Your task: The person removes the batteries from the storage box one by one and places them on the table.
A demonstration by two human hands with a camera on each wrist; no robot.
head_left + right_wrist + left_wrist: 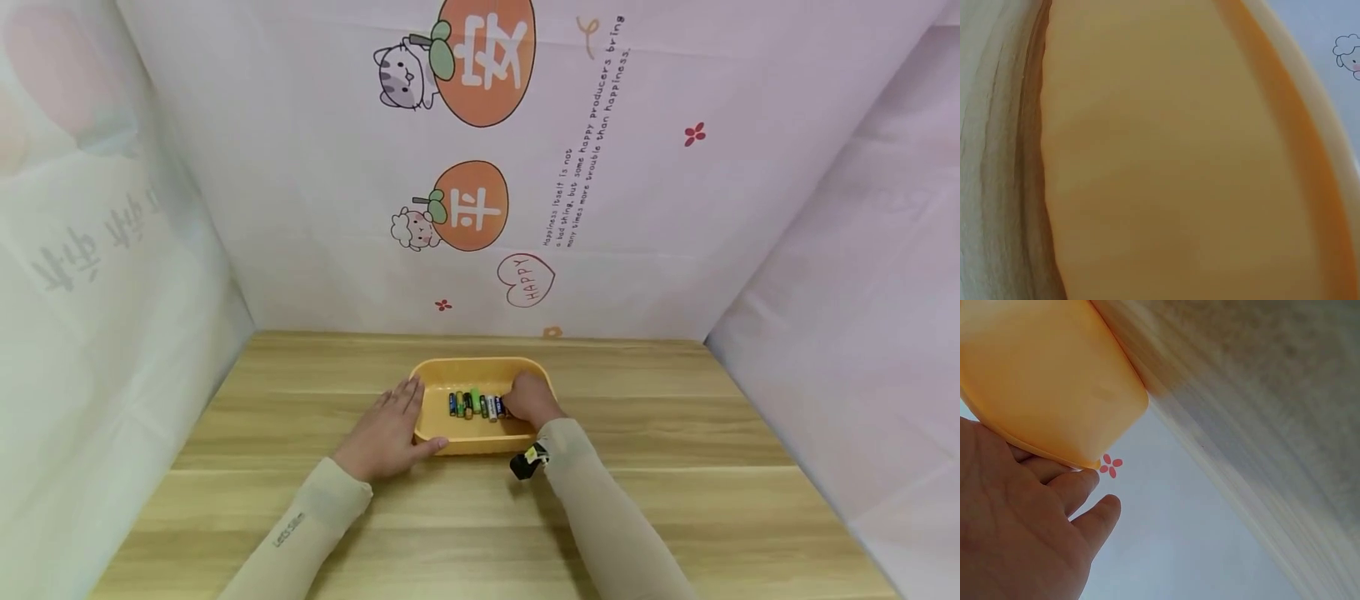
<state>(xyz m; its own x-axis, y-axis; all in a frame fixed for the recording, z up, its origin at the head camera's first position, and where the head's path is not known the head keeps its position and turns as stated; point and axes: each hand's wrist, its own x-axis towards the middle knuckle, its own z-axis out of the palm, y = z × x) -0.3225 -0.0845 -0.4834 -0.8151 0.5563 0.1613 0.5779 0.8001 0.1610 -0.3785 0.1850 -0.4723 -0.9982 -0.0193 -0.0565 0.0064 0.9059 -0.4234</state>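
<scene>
A yellow plastic basin (480, 446) stands on the table, with several AA-size batteries (474, 402) side by side in a row on its floor. My left hand (386, 433) rests against the basin's left end, thumb along the near side and fingers at the rim. In the left wrist view, that hand's relaxed fingers (1075, 487) lie along the rim. My right hand (531, 400) reaches inside, its curled fingers pinching a battery at the right end of the row; the hand partly hides that battery. The right wrist view shows only the basin's outer wall (1166, 144) close up.
The wood-grain table (660, 500) extends around the basin. White printed cloth (315, 167) hangs behind it and on both sides. A small black device (527, 462) is strapped to the right wrist, over the basin's near edge.
</scene>
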